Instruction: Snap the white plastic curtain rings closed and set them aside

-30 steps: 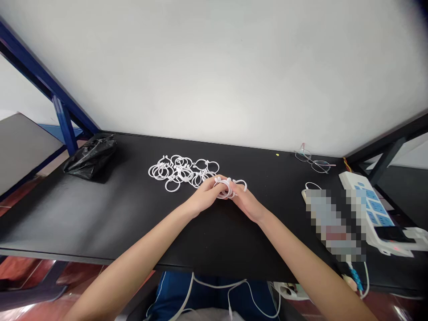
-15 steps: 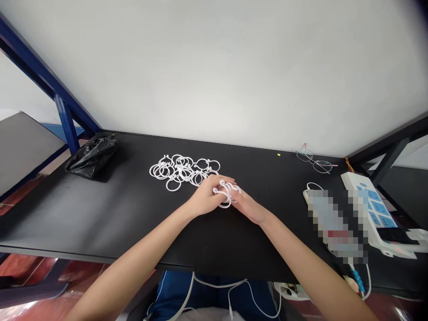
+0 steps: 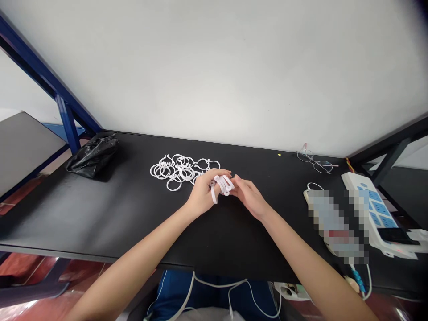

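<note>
Several white plastic curtain rings (image 3: 224,183) with small eyelets are bunched between my two hands above the black table. My left hand (image 3: 203,191) is curled around the bunch, and one ring hangs over its thumb side. From the right, my right hand (image 3: 251,196) meets the bunch, with its fingertips closed against the rings' edge and partly hidden behind them. Just beyond my left hand lies a loose pile of similar white rings (image 3: 174,183), some overlapping.
On the black table (image 3: 133,223), a crumpled black plastic bag (image 3: 92,158) lies at the far left. Eyeglasses (image 3: 314,161) rest near the wall at right. A phone-like device, blurred out (image 3: 334,227), and a white power strip (image 3: 354,180) with cables lie at the right.
The bunch of rings has turned and shifted slightly left in my left hand. My right hand has drawn back a little, its thumb now raised beside the rings.
</note>
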### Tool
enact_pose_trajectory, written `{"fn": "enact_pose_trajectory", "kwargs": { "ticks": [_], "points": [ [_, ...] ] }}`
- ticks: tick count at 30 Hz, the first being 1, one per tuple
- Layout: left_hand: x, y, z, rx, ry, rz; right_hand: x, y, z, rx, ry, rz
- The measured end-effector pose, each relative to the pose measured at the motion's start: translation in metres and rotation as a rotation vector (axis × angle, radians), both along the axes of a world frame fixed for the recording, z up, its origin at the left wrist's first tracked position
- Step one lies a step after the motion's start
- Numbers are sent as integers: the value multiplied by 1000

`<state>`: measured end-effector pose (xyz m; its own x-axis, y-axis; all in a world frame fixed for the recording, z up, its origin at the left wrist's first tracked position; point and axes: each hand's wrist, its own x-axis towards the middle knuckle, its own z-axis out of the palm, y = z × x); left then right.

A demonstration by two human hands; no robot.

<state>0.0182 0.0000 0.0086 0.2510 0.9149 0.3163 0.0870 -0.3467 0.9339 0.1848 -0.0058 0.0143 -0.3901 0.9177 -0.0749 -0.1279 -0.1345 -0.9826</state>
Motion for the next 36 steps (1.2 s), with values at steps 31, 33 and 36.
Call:
{"fn": "enact_pose_trajectory", "kwargs": {
  "ticks": [31,33,36],
  "points": [
    [-1,0,0,-76,1,-81,4,0,-3,104,-49,-161],
    [-1,0,-1,-1,28,-86,3,-1,-3,130,-44,-174],
    [-1,0,-3,31,42,-105,3,-1,-2,143,-30,-216]
  ]
}}
